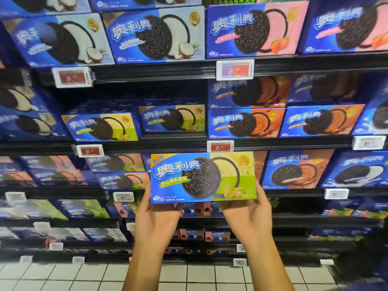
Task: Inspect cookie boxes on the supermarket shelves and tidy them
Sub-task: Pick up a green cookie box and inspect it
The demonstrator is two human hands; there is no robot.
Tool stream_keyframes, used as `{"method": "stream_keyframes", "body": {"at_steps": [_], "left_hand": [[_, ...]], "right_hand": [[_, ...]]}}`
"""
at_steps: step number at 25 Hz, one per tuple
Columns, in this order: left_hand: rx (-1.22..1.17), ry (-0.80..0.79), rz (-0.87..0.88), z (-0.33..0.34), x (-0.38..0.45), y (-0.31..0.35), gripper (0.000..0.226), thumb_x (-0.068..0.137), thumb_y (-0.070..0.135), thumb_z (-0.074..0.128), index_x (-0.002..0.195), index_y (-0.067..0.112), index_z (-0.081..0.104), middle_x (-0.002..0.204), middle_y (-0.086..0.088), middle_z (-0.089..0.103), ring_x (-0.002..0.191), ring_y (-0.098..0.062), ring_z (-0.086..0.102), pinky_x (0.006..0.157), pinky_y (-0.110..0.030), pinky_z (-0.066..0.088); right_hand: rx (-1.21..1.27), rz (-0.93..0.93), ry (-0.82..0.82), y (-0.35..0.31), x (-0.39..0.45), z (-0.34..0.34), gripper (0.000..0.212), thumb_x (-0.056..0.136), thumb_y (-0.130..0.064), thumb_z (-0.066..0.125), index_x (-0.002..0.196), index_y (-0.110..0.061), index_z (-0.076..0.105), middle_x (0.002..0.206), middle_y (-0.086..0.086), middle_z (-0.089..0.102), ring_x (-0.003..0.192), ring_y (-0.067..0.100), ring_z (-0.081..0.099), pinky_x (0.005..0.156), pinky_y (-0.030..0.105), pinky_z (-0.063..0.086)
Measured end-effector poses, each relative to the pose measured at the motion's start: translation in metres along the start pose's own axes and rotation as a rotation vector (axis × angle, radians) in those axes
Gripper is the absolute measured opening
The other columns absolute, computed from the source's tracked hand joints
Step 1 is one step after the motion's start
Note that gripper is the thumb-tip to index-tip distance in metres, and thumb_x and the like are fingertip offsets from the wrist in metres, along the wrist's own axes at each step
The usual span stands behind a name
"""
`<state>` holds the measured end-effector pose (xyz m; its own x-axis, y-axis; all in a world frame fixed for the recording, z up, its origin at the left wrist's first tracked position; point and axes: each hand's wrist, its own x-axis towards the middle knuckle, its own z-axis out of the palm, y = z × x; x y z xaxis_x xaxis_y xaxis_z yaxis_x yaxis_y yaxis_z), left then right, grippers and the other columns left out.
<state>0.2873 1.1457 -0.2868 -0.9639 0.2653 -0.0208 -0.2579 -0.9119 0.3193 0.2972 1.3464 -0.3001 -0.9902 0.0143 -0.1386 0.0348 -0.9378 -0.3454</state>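
A blue cookie box with a yellow-green right half is held upright in front of the shelves, its front facing me. My left hand grips its lower left corner from behind and below. My right hand grips its lower right corner the same way. Two boxes of the same green flavour stand on the middle shelf above, with dark room over them.
Black shelves hold rows of blue cookie boxes: coconut and pink on top, chocolate-orange to the right. Price tags clip to the shelf edges. White floor tiles lie below.
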Motion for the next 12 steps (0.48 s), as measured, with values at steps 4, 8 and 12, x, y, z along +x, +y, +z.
{"method": "stream_keyframes", "body": {"at_steps": [4, 8, 12], "left_hand": [[0.06, 0.019, 0.012, -0.002, -0.009, -0.009, 0.059, 0.08, 0.032, 0.074, 0.134, 0.011, 0.06, 0.146, -0.012, 0.051, 0.137, -0.029, 0.046, 0.12, -0.047, 0.022], [0.08, 0.037, 0.036, 0.005, -0.011, -0.013, 0.071, 0.069, 0.029, 0.085, 0.133, 0.013, 0.061, 0.145, -0.012, 0.053, 0.139, -0.029, 0.043, 0.118, -0.046, 0.024], [0.202, 0.077, 0.12, 0.021, -0.012, -0.009, 0.053, 0.066, 0.032, 0.087, 0.115, 0.017, 0.074, 0.133, -0.01, 0.064, 0.117, -0.025, 0.064, 0.096, -0.044, 0.052]], "right_hand": [[-0.058, 0.0, -0.059, -0.012, -0.011, -0.004, 0.057, 0.069, -0.034, 0.087, 0.122, -0.016, 0.073, 0.137, 0.012, 0.063, 0.115, 0.029, 0.065, 0.11, 0.044, 0.04], [-0.137, -0.045, -0.032, -0.021, -0.011, -0.003, 0.036, 0.086, -0.036, 0.067, 0.116, -0.018, 0.076, 0.128, 0.013, 0.068, 0.107, 0.028, 0.07, 0.09, 0.043, 0.057], [-0.322, -0.181, 0.09, -0.025, -0.003, -0.008, 0.031, 0.102, -0.025, 0.052, 0.128, -0.018, 0.065, 0.129, 0.01, 0.068, 0.108, 0.023, 0.068, 0.092, 0.042, 0.056]]}}
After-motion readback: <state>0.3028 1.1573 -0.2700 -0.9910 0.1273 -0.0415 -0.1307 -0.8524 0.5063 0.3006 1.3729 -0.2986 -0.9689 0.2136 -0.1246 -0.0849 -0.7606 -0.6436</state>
